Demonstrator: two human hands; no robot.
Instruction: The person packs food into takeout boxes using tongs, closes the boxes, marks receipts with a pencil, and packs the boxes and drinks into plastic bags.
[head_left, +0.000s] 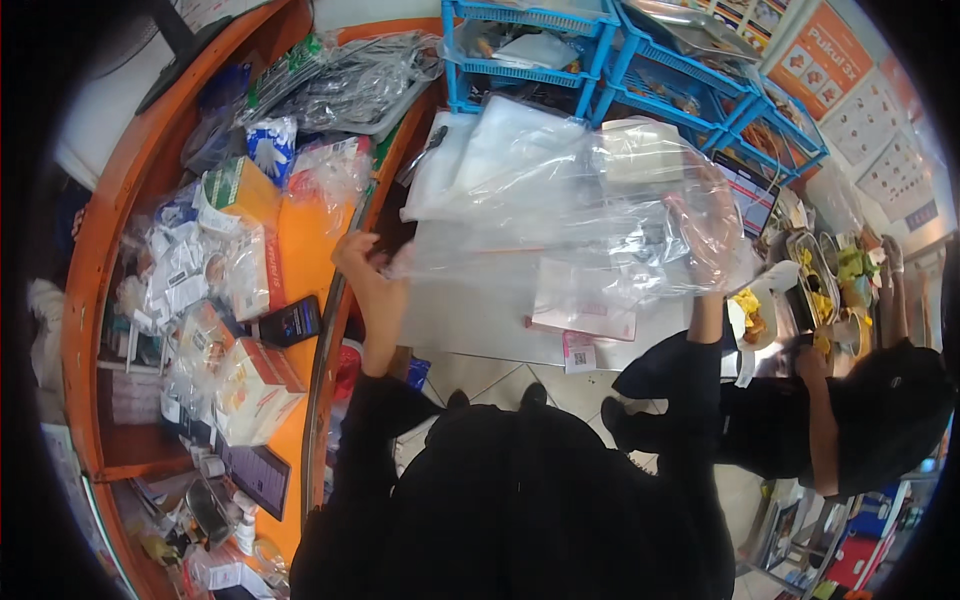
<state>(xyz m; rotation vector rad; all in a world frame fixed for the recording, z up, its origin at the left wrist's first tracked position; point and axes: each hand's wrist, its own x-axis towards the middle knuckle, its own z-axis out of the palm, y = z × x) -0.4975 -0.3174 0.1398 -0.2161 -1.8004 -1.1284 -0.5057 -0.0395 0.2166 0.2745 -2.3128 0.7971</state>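
Observation:
A large clear plastic bag (525, 225) is stretched between my two hands over the pale table (450, 315). My left hand (375, 281) grips its left end, beside the edge of the orange counter. At the right, my right hand (705, 217) is inside the bag or behind its film, with the fingers spread. Beneath the film lie a white and pink box (585, 304) and a cream-coloured paper item (641, 150). Stacked plastic bags (517, 142) lie at the back of the table. A small tag with a printed code (579, 352) hangs at the front edge.
Blue plastic racks (525, 71) stand behind the table. The orange counter (319, 225) at left holds wrapped food packages (259, 390), a phone (289, 321) and a tablet (255, 471). A co-worker in dark clothes (877, 420) stands at right, near food containers (810, 277).

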